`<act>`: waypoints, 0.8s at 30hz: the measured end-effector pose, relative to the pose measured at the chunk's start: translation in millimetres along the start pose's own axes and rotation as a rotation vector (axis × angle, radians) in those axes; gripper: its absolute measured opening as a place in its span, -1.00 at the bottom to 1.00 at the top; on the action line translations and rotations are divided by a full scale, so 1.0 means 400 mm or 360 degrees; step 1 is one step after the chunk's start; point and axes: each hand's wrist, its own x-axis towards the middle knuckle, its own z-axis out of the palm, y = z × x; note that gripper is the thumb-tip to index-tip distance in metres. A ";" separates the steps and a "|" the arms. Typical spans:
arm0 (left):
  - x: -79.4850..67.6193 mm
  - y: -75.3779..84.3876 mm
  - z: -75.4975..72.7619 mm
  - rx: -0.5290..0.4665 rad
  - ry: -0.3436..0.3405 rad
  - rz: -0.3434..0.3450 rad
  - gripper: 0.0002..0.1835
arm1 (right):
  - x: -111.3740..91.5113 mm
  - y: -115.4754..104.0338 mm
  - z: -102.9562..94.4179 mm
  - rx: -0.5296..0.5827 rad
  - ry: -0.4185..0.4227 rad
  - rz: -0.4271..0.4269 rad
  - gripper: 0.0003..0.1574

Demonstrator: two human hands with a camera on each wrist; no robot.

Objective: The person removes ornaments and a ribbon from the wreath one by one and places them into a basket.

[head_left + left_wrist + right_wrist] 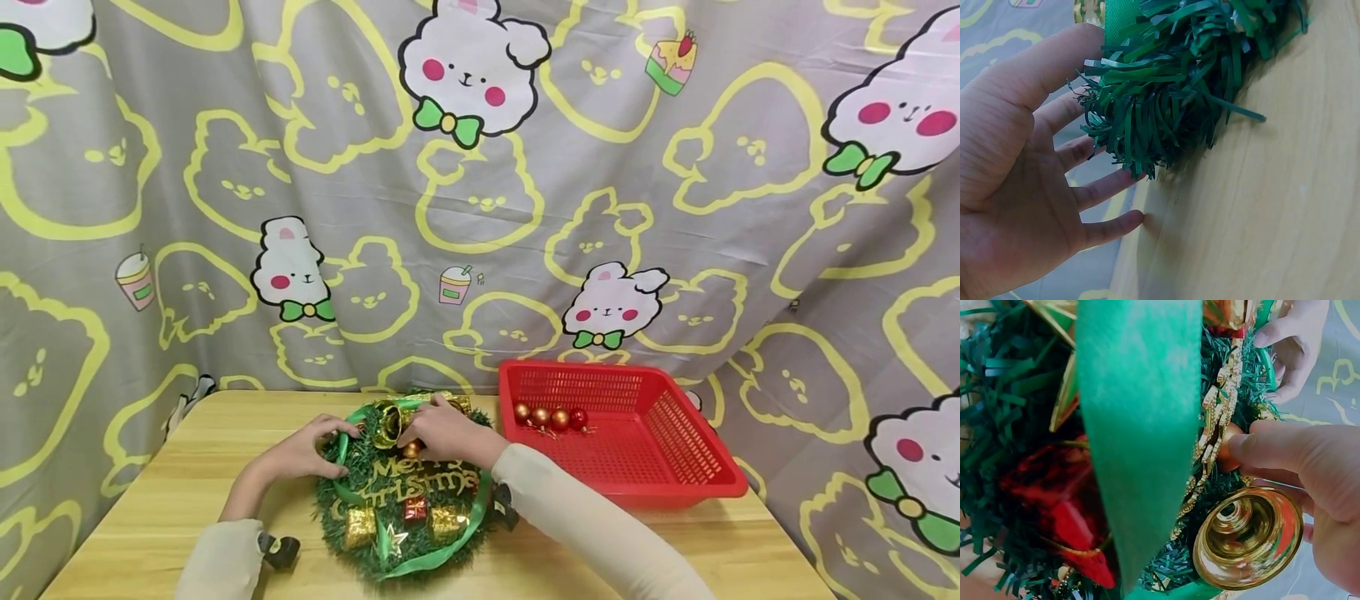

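A green tinsel wreath [1154, 119] lies on the table, wound with green ribbon [1138, 425] and bearing gold "Merry Christmas" lettering [382, 492]. At its left edge, my left hand [307, 450] holds the rim, thumb by the ribbon and fingers spread behind the tinsel. My right hand [450, 432] reaches over the upper part and pinches a small copper-gold bauble [1230, 447] against the tinsel beside the lettering. A shiny gold bell [1247, 540] lies close to those fingers. Lower on the wreath sit a red gift box [415, 509], gold drums [360, 527] and a star [395, 540].
To the right of the wreath stands a red perforated plastic basket [697, 496]. Several gold baubles [541, 417] and a red bauble [578, 417] lie at its left side. A patterned curtain [480, 217] hangs behind the wooden table [150, 517].
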 end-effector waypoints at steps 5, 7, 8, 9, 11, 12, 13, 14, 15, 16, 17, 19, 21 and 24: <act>0.003 0.003 -0.002 -0.0011 -0.0004 0.0005 -0.40 | 0.007 0.008 0.005 -0.0005 -0.0057 0.0014 -0.57; 0.003 0.005 -0.001 -0.0011 -0.0008 0.0006 -0.40 | 0.009 0.009 0.007 0.0003 -0.0081 0.0012 -0.54; 0.003 0.005 0.000 -0.0010 -0.0010 0.0004 -0.40 | 0.011 0.009 0.008 0.0014 -0.0092 0.0010 -0.53; 0.002 0.006 0.000 -0.0011 -0.0010 0.0001 -0.40 | 0.012 0.009 0.009 0.0019 -0.0103 0.0006 -0.52; 0.001 0.006 0.002 -0.0009 -0.0007 -0.0004 -0.40 | 0.014 0.009 0.010 0.0024 -0.0122 0.0004 -0.50; 0.001 0.006 0.003 -0.0007 -0.0004 -0.0003 -0.40 | 0.015 0.009 0.011 0.0023 -0.0128 0.0007 -0.50; 0.001 0.006 0.003 -0.0005 0.0000 0.0000 -0.40 | 0.016 0.009 0.012 0.0024 -0.0131 0.0010 -0.51; 0.001 0.006 0.004 -0.0007 0.0004 0.0004 -0.40 | 0.017 0.009 0.012 0.0023 -0.0133 0.0014 -0.51; 0.001 0.006 0.004 -0.0007 0.0008 0.0007 -0.40 | 0.018 0.009 0.013 0.0020 -0.0136 0.0018 -0.52; 0.001 0.006 0.004 -0.0008 0.0010 0.0010 -0.40 | 0.018 0.008 0.013 0.0023 -0.0137 0.0021 -0.52; 0.001 0.006 0.003 -0.0011 0.0007 0.0018 -0.40 | 0.018 0.008 0.013 0.0029 -0.0140 0.0022 -0.53; 0.001 0.006 0.002 -0.0015 -0.0001 0.0025 -0.41 | 0.019 0.006 0.013 0.0029 -0.0150 0.0025 -0.54; 0.000 0.007 0.001 -0.0023 -0.0004 0.0020 -0.41 | 0.019 0.004 0.013 0.0010 -0.0159 0.0026 -0.54; 0.002 0.007 0.003 -0.0025 -0.0005 0.0015 -0.40 | 0.018 0.003 0.017 -0.0043 -0.0172 0.0033 -0.52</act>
